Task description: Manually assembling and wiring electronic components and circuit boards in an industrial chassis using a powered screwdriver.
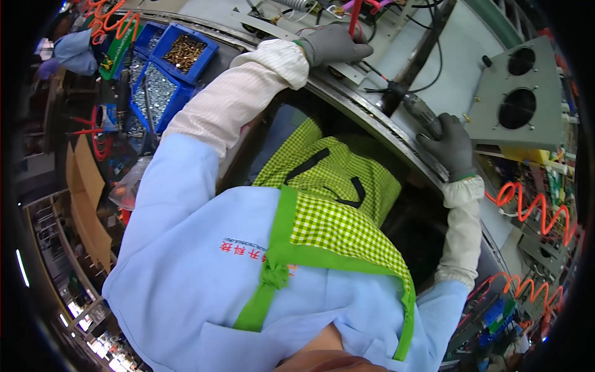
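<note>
My left hand (334,46), in a grey glove, rests over the near edge of a metal-framed assembly (266,26) on the bench. Its fingers are bent, and a red strip (355,18) runs down to them; what they pinch, if anything, is hidden. Further right, my right hand (455,149), also gloved in grey, is closed around a dark grey cylindrical tool (423,115), which looks like a power screwdriver. The tool's far end points toward a dark metal bar (421,53) crossing the bench. A black cable (440,59) loops beside that bar.
Blue bins hold brass-coloured screws (185,53) and silvery fasteners (158,93) at the left. A grey metal panel (520,93) with two round openings stands at the right. Orange coiled hoses (539,211) hang at the right edge. An open cardboard box (85,198) is at the far left.
</note>
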`<state>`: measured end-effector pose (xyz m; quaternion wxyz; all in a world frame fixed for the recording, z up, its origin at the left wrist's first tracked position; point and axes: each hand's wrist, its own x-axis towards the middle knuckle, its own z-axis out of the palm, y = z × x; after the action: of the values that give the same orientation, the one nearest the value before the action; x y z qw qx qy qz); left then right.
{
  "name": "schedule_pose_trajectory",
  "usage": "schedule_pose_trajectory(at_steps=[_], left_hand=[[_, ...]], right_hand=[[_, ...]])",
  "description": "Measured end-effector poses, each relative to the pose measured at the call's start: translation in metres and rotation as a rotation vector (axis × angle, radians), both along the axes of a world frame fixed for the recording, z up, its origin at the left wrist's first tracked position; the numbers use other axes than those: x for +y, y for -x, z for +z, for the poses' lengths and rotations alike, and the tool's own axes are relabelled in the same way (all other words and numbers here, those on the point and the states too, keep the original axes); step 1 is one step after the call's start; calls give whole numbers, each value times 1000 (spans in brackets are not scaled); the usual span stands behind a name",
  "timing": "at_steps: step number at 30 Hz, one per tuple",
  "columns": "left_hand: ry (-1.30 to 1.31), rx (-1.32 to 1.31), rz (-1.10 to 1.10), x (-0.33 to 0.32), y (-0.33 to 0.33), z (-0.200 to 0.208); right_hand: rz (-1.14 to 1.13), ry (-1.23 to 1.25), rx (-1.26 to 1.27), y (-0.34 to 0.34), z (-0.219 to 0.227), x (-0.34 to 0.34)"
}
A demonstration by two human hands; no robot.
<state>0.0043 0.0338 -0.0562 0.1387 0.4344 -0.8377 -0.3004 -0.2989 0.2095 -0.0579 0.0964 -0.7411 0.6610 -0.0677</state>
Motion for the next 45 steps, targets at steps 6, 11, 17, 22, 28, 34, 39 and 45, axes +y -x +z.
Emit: schedule_pose_trajectory(at_steps=[6,11,17,22,28,34,39,45], left_hand=[[-28,-60,-24,-12,-1,-16],[-169,9,-80,-17,4,-22],[-201,109,-34,-14,8,-23],[22,5,-40,-6,5,-13],[170,4,-36,10,-23,9],[534,-221,-117,15,-86,1],[545,-284,-172,15,-87,-2],[548,-243,-143,21,-76,-7]], right_hand=[[-38,12,-104,10,71,63],[-158,-382,-56,59,156,166],[-730,-961,95,131,113,194],[-637,-794,344,151,74,199],[-431,-860,596,112,75,156],[-82,-51,-360,32,43,45],[-290,245,-276,5,7,-117],[-236,-248,-761,44,-3,-150]])
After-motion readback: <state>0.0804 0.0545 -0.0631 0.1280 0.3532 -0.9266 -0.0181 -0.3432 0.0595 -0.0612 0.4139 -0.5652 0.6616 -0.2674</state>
